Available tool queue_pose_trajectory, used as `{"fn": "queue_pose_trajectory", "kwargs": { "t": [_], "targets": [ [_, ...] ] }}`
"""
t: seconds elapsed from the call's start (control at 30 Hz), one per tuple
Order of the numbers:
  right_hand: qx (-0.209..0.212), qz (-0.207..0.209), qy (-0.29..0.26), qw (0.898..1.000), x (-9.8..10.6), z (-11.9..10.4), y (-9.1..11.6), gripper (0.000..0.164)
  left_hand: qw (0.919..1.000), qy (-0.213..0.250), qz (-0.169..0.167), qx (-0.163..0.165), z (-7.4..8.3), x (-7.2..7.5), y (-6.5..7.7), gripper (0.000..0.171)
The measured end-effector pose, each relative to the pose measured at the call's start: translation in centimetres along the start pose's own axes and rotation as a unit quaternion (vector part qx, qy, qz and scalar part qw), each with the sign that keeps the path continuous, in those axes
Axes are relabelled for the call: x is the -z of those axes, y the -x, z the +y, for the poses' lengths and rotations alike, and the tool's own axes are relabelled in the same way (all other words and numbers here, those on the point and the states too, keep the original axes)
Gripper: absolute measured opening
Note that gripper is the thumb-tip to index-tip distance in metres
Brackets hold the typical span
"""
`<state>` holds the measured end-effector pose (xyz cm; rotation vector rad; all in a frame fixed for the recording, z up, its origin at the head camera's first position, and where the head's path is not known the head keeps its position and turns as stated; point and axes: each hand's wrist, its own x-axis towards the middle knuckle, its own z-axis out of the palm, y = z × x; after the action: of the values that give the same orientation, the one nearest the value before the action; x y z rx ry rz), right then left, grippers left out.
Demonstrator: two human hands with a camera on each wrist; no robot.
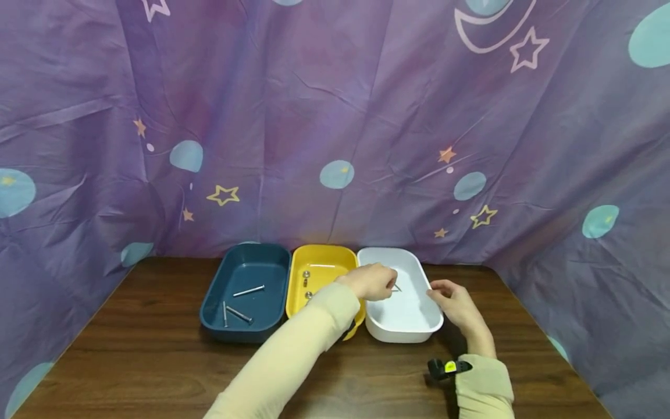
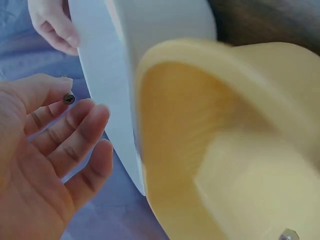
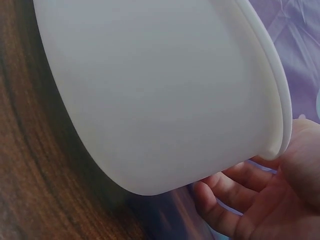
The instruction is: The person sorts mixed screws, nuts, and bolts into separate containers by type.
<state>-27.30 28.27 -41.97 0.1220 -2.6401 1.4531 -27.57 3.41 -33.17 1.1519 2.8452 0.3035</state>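
Observation:
My left hand [image 1: 373, 281] reaches across the yellow tray and hovers over the white tray [image 1: 405, 321]. Between its thumb and index finger it pinches a screw [image 2: 69, 98] with a cross-slotted head; the other fingers are loosely bent. The screw's shank [image 1: 397, 287] pokes out past the fingertips in the head view. At the white tray's right side, my right hand [image 1: 459, 305] holds the edge, thumb at the rim and fingers against the outer wall [image 3: 150, 115]. The thumb tip is partly hidden in the right wrist view.
Left of the white tray stands a yellow tray [image 1: 321, 251] with several small metal nuts [image 1: 306, 274]. A dark blue tray [image 1: 213, 291] with three long screws [image 1: 239, 315] is at the far left. Behind the wooden table [image 1: 141, 349] hangs a purple curtain [image 1: 293, 116].

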Motion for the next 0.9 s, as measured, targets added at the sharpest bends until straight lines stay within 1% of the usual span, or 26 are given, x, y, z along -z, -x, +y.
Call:
{"fn": "queue_pose_trajectory", "kwargs": {
  "t": [0.1,0.23,0.33,0.47,0.6,0.77,0.9],
  "targets": [
    [0.008,0.002,-0.003,1.0,-0.1,0.0,-0.1,0.032,0.9999,0.001,0.002,0.013,-0.3,0.2,-0.9,0.01],
    [0.007,0.005,-0.001,1.0,-0.1,0.0,-0.2,0.031,0.9998,0.004,-0.002,0.022,-0.6,0.2,-2.1,0.012],
    [0.003,0.008,0.004,1.0,-0.1,0.0,0.0,0.029,0.9998,0.011,-0.003,0.017,-0.7,-0.1,-2.9,0.015],
    [-0.002,0.01,0.002,1.0,-0.2,0.1,0.3,0.029,0.9997,0.024,0.002,0.009,-1.1,-0.6,-3.7,0.016],
    [-0.005,0.017,-0.006,1.0,-0.5,0.1,0.4,0.028,0.9995,0.031,0.007,0.005,-1.7,-0.9,-4.1,0.014],
    [-0.005,0.02,-0.01,1.0,-0.3,0.0,0.4,0.028,0.9991,0.037,0.021,0.0,-2.2,-0.9,-4.2,0.013],
    [-0.004,0.018,-0.009,1.0,-0.1,-0.2,0.3,0.029,0.9987,0.044,0.022,0.01,-2.1,-0.7,-4.3,0.01]
  ]
}}
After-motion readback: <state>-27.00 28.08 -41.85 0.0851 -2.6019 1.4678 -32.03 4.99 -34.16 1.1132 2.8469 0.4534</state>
